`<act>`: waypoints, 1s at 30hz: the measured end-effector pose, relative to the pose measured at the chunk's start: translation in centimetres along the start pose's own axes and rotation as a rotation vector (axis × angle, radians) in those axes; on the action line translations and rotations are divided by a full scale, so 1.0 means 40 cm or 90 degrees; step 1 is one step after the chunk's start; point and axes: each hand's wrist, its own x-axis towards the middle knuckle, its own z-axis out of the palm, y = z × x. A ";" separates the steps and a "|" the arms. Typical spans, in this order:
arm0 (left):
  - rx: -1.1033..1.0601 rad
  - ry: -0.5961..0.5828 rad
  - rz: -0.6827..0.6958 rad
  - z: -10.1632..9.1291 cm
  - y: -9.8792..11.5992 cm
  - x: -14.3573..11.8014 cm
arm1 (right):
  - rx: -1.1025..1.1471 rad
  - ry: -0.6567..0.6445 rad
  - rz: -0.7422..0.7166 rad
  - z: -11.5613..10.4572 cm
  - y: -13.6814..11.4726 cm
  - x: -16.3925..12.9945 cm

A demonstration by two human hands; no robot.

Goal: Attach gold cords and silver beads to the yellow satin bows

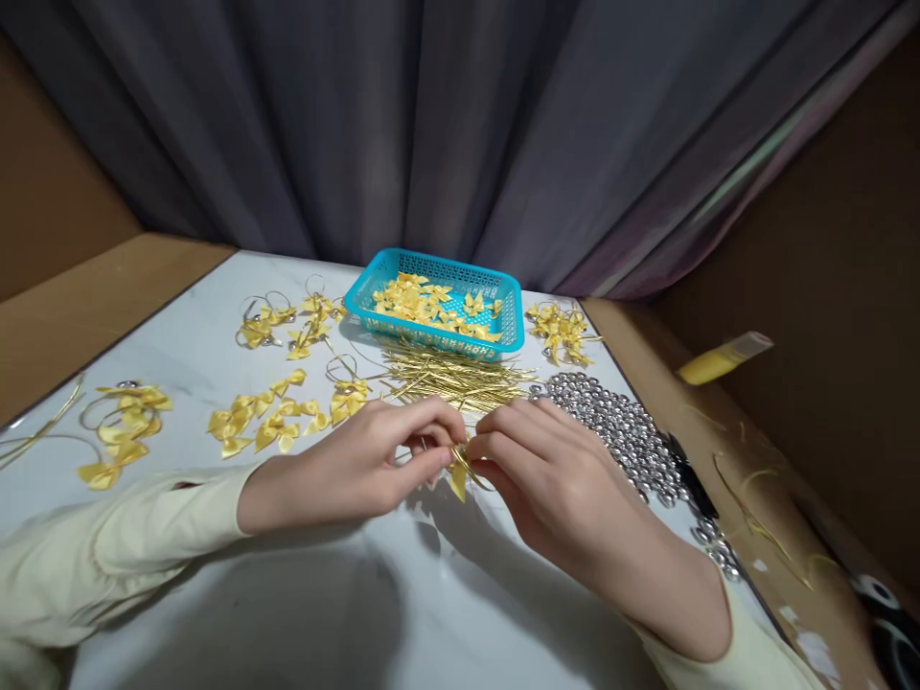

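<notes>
Between both hands, over the white tabletop, is a yellow ribbon bow (458, 481) with a gold tie looped at it. My left hand (388, 450) pinches its left side between thumb and fingers. On the other side my right hand (550, 470) has its fingers closed at the gold loop; its fingertips are partly hidden. Just beyond the hands lies a heap of gold ties (446, 376). To the right of it spreads a pile of shiny silver beads or bells (610, 422), next to my right hand. Loose yellow bows (251, 412) lie left of my left hand.
A blue perforated basket (521, 321) with yellow bows stands at the back. Bow clusters with gold ties lie at left (129, 422), back left (263, 321) and back right (561, 331). A black tool (694, 479) lies at the right edge, and a yellow-filled tube (725, 357) is beyond.
</notes>
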 end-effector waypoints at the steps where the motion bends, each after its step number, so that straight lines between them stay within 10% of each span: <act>1: 0.004 -0.002 0.009 0.001 0.000 0.000 | 0.004 -0.005 -0.007 0.002 0.001 0.001; 30: -0.065 -0.035 -0.051 0.002 -0.012 0.002 | 0.077 -0.119 0.012 -0.014 0.014 0.000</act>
